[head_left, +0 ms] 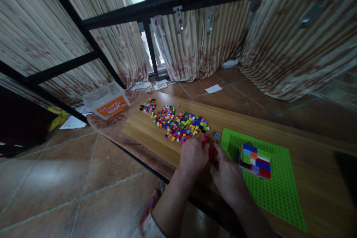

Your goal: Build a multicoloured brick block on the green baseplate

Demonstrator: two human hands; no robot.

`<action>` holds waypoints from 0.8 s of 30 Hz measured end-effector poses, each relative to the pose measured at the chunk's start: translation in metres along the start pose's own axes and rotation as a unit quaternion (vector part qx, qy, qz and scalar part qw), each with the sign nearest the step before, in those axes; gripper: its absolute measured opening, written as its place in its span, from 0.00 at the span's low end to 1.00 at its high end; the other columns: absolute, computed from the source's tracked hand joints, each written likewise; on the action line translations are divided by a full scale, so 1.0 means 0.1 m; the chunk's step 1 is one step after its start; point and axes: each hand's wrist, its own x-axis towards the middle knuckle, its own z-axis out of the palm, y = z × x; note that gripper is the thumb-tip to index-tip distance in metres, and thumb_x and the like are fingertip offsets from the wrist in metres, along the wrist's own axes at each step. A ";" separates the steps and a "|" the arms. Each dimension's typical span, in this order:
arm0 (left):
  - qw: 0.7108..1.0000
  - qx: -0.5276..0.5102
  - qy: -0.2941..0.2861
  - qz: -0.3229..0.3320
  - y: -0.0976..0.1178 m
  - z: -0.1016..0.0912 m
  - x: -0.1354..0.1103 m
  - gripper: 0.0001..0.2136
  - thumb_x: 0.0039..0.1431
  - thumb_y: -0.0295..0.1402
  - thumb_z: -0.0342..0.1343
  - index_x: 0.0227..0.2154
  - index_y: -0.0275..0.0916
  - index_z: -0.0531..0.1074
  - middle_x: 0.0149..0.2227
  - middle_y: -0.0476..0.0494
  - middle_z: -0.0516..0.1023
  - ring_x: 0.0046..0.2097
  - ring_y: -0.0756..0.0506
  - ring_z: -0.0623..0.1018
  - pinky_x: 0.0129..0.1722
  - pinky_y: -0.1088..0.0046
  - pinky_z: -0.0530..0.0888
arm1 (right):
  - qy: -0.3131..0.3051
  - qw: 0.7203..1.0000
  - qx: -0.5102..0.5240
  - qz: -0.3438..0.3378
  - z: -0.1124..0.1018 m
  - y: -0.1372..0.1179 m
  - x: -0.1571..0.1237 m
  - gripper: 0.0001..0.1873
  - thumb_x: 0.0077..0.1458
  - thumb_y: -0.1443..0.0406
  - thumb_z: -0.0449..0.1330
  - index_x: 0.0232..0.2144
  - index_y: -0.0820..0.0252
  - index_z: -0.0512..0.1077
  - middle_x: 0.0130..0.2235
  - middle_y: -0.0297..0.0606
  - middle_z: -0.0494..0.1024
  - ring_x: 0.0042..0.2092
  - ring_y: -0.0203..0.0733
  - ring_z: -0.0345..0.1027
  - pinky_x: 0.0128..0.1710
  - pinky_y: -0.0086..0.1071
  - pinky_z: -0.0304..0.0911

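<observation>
My left hand (pixel 194 155) and my right hand (pixel 226 173) meet over the wooden board, fingers curled toward each other. Between them is a piece of red building bricks (pixel 212 153), largely covered by the fingers, so its exact shape is hidden. Just beyond the hands spreads a heap of loose coloured bricks (pixel 185 123). To the right of my right hand lies a green baseplate (pixel 281 189), with a block built of multicoloured bricks (pixel 256 160) standing on it. A small blue brick (pixel 217 135) lies apart, near the baseplate's corner.
The wooden board (pixel 156 139) runs left to right over a brown cloth-covered surface (pixel 111 128). A clear plastic box (pixel 107 100) with an orange label stands at its far left end. Behind are black metal bars (pixel 117 14), striped curtains (pixel 192 44) and papers on the tiled floor.
</observation>
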 end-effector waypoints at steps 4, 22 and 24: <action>0.998 -0.030 0.026 -0.048 -0.20 -0.23 0.07 0.10 0.60 0.31 0.49 0.34 0.40 0.77 0.31 0.42 0.79 0.35 0.44 0.77 0.35 0.70 0.68 | 0.015 0.999 -0.028 0.006 0.02 -0.01 0.07 0.29 0.55 0.67 0.53 0.59 0.65 0.60 0.28 0.37 0.79 0.27 0.47 0.74 0.28 0.39 0.67; 0.981 -0.059 0.040 -0.178 -1.04 -0.67 0.22 0.04 0.50 0.28 0.58 0.27 0.38 0.77 0.26 0.46 0.76 0.32 0.46 0.73 0.34 0.71 0.65 | 0.018 0.996 0.084 0.026 -0.11 -0.06 0.03 0.19 0.58 0.57 0.55 0.48 0.60 0.72 0.35 0.39 0.80 0.31 0.41 0.74 0.33 0.36 0.70; 0.980 -0.094 0.040 -0.174 -1.05 -0.69 0.22 0.05 0.51 0.29 0.56 0.28 0.37 0.76 0.25 0.46 0.75 0.30 0.47 0.72 0.32 0.72 0.65 | 0.025 0.996 0.087 0.024 -0.13 -0.06 0.04 0.18 0.59 0.57 0.55 0.47 0.59 0.73 0.35 0.39 0.80 0.32 0.41 0.74 0.34 0.36 0.70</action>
